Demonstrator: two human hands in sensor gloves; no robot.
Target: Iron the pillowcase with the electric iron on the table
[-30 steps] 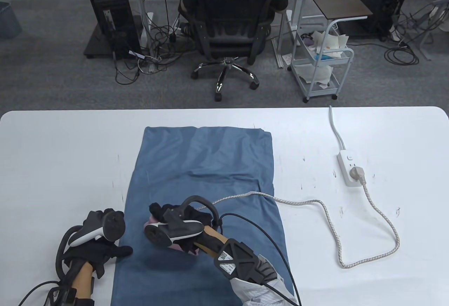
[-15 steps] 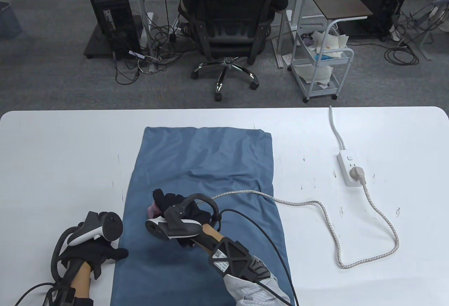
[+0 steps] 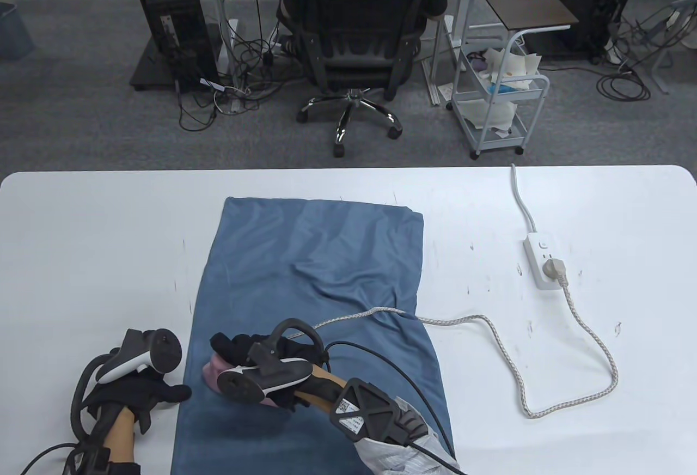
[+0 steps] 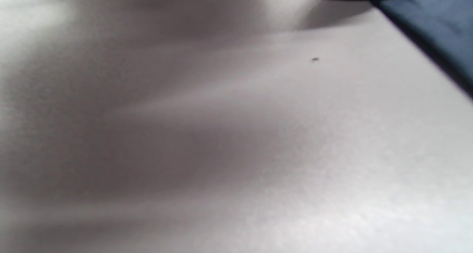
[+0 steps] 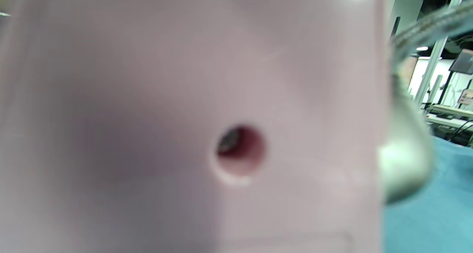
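A blue pillowcase [image 3: 316, 257] lies flat along the middle of the white table [image 3: 81, 235], with creases across its centre. My right hand [image 3: 256, 358] grips a pink electric iron [image 3: 211, 374] that rests on the pillowcase's near left part. The iron's pink body [image 5: 184, 116] fills the right wrist view. Its braided cord [image 3: 544, 355] runs right across the table to a white power strip [image 3: 542, 260]. My left hand [image 3: 141, 393] rests on the table, its fingertip touching the pillowcase's left edge [image 4: 436, 27].
An office chair [image 3: 354, 44] and a white trolley [image 3: 501, 99] stand on the floor beyond the table's far edge. The power strip's own cable [image 3: 520, 197] runs off the far edge. Black glove cables trail over the near edge.
My right hand has slid the iron left and toward the near edge. The pillowcase's far right corner and middle creases have shifted. My left hand has moved slightly left and nearer.
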